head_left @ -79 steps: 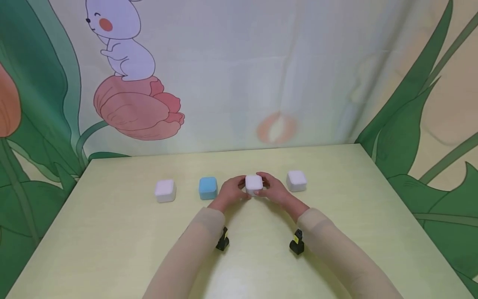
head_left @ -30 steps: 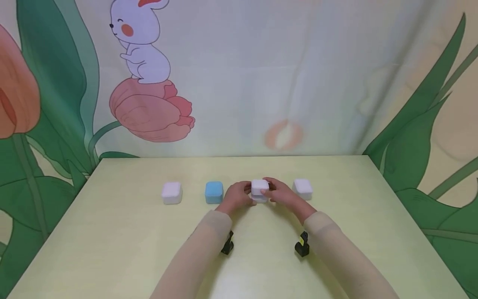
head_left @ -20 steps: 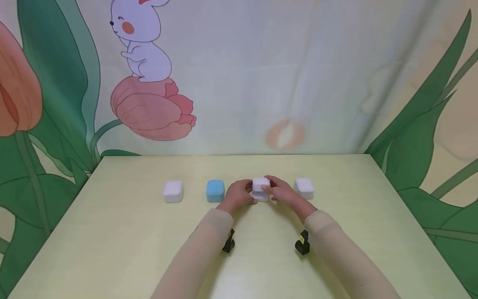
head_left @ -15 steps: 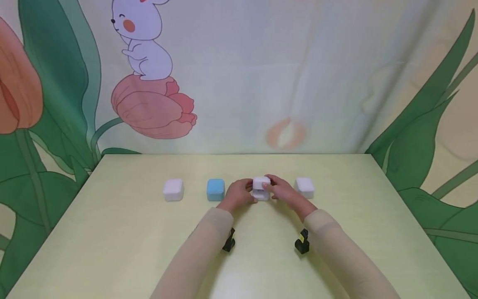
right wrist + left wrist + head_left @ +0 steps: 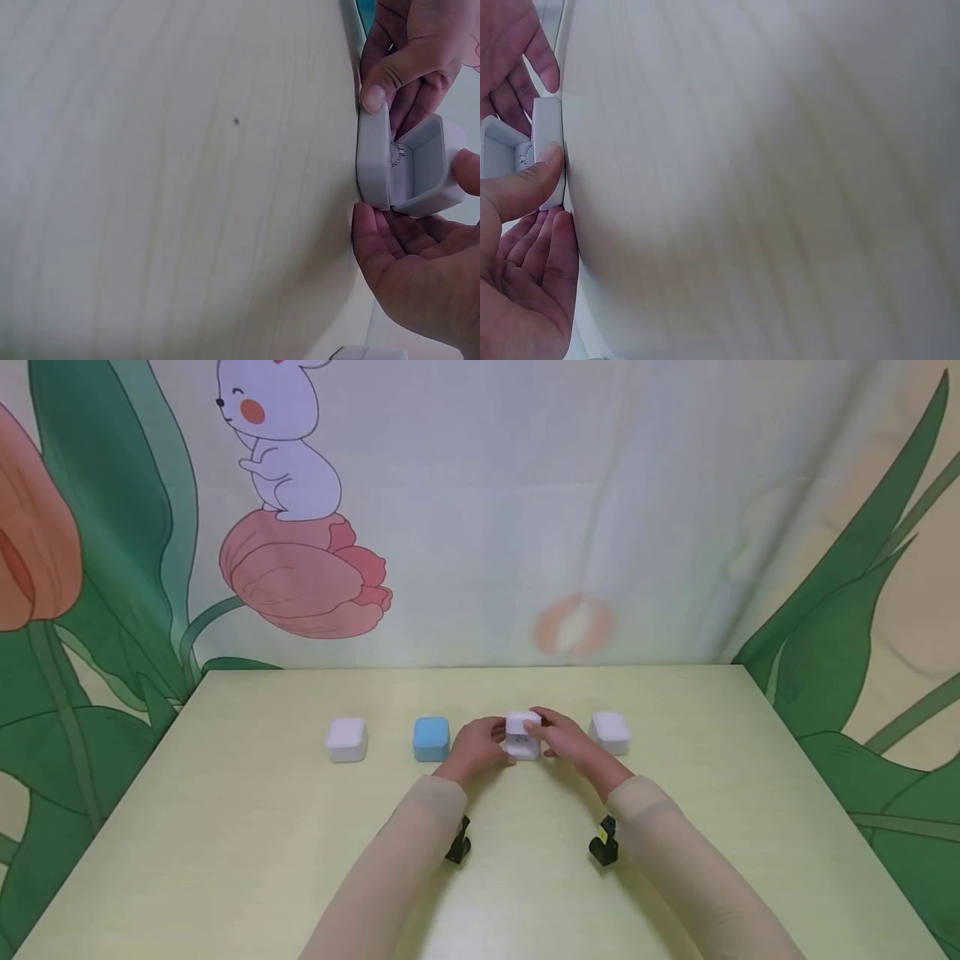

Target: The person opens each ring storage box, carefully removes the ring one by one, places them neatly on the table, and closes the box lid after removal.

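Inside the white box (image 5: 519, 752): a small, dark curved pattern (image 5: 398, 154) shows in the wrist views; too fine to tell whether it is lettering or an object.
Yellow patches: one on the left wrist device (image 5: 459, 843) and one on the right wrist device (image 5: 604, 850), both black, on the person's side of the hands; any print on them is too small to read.
Left hand (image 5: 476, 746): grasping the base of the white box from its left, thumb laid on the front face, fingers along the side and behind.
Right hand (image 5: 564, 741): grasping the lid (image 5: 517, 722) from the right, thumb on its front edge, index finger reaching behind.
Arms: both come in from the person's side in beige sleeves and converge on the white box.
White box position: between the two hands, lid tilted up, opening toward the person; whether the base touches the tabletop (image 5: 525, 902) is hard to tell.
Blue cube (image 5: 431, 739): just left of the left hand.
Left white cube (image 5: 347, 740): farther left, beyond the blue cube.
Right white cube (image 5: 611, 731): just right of the right hand.
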The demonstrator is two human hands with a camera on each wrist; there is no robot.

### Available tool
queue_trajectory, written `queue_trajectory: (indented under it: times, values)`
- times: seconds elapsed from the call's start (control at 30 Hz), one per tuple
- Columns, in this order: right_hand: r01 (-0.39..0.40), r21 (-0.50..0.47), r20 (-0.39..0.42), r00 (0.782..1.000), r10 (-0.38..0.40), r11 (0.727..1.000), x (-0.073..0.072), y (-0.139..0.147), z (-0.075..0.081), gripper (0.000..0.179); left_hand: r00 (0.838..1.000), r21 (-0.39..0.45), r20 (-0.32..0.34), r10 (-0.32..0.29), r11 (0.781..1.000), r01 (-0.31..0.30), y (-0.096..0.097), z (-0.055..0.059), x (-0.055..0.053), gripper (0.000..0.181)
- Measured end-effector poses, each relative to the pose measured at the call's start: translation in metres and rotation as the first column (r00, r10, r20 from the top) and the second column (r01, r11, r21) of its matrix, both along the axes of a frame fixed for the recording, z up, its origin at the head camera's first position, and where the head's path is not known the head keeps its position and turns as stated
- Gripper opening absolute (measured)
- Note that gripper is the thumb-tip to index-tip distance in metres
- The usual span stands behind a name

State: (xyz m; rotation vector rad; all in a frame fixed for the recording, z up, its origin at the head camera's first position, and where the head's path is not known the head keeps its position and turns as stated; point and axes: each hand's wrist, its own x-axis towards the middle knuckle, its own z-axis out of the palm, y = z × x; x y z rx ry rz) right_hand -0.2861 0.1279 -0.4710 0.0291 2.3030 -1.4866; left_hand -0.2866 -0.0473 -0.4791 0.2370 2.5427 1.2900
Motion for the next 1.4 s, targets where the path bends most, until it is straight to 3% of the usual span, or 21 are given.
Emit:
queue_trajectory:
  times: [0.67, 1.0, 1.4]
  values:
    - [0.049, -0.026, -0.009, 0.999, -0.049, 0.998, -0.002, -0.002, -0.003, 0.064, 1.000, -0.028, -0.004, 0.017, 0.999, -0.017, -0.001, -0.004, 0.001, 0.069]
    - [0.106, -0.056, 0.047, 0.994, -0.103, 0.993, -0.003, -0.004, -0.012, 0.072, 1.000, -0.044, 0.009, 0.025, 0.999, -0.024, -0.001, -0.012, 0.005, 0.069]
    - [0.151, -0.051, 0.074, 0.986, -0.147, 0.987, -0.010, -0.004, 0.003, 0.071, 1.000, -0.026, 0.003, 0.023, 0.999, -0.023, 0.001, -0.005, -0.002, 0.069]
